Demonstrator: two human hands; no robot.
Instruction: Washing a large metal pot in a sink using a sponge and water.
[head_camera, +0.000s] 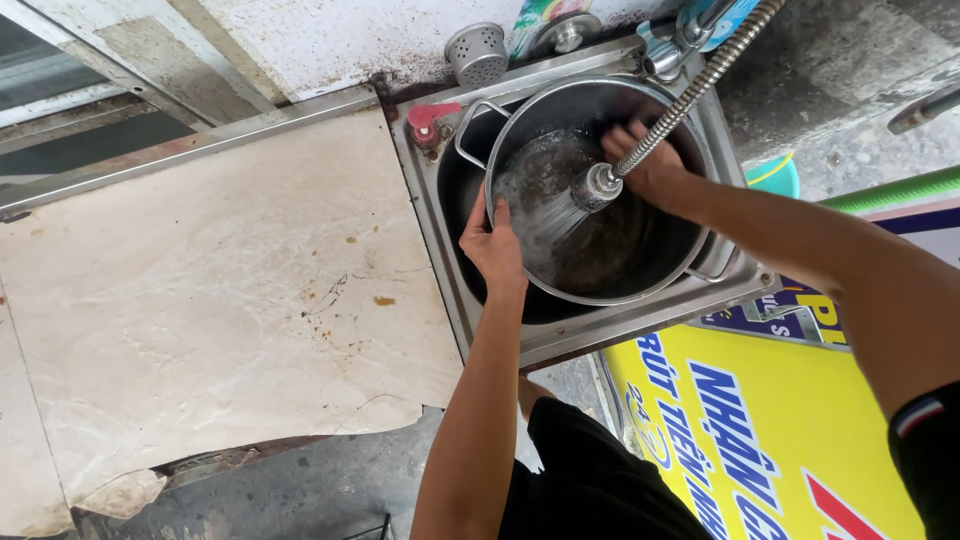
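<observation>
Steel sink (430, 215), one pot (560, 110), two hands, left (492, 245) gripping rim, right (640, 160) inside.

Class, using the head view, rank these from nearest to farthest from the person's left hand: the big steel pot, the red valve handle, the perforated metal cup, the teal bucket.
From the left hand:
1. Big steel pot: gripped at its rim.
2. Red valve handle: sink's upper-left corner.
3. Perforated metal cup: ledge behind the sink.
4. Teal bucket: right, beyond the sink.

Large round steel pot (600, 255) with looped side handles, sitting upright in square metal sink (440, 240), wet inside, dark residue across bottom, nearly filling basin.
</observation>
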